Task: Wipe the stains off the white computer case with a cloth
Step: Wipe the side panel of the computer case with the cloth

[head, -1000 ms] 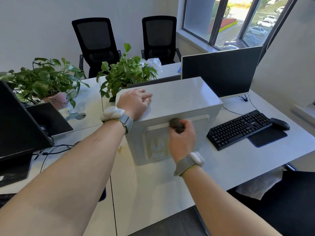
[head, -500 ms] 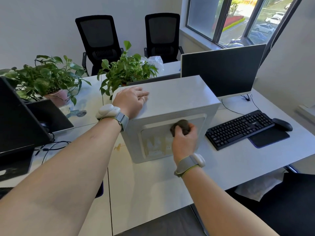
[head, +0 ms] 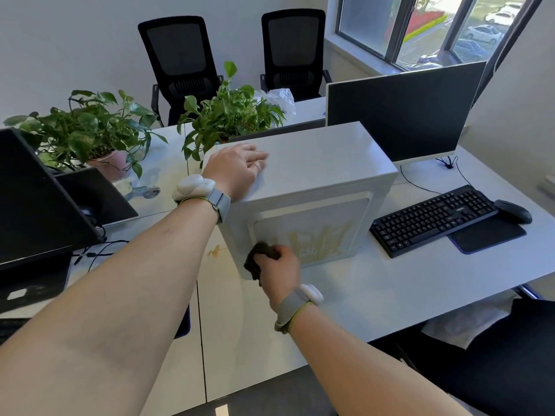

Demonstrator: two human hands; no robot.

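**One case, one cloth, two hands at work**

Head view: one white computer case point(head: 315, 163) stands at the centre of the counter point(head: 390, 283). One dark cloth point(head: 259, 257) is bunched against the lower left of the case's near face, beside yellowish stains point(head: 321, 240) streaked across the recessed panel. The right hand point(head: 280, 273) has its grip clamped on the cloth, fingers curled round it and pressing it to the panel. The left hand point(head: 237, 169) lies flat on the case's top at its near left corner, grip apart, fingers straight. Each wrist wears one grey band with a white pod.

Counted around the case: two potted plants, one point(head: 87, 130) at 10 o'clock and one point(head: 231, 115) at 12; two black office chairs point(head: 180, 61) beyond them; one dark monitor point(head: 402, 112) at 2 o'clock; one black keyboard point(head: 432, 219) and one mouse point(head: 513, 211) at 3 o'clock.

The counter is white, with a small yellow smear point(head: 213, 251) just left of the case. Plain white walls and a window point(head: 420, 28) at 1 o'clock close the room.
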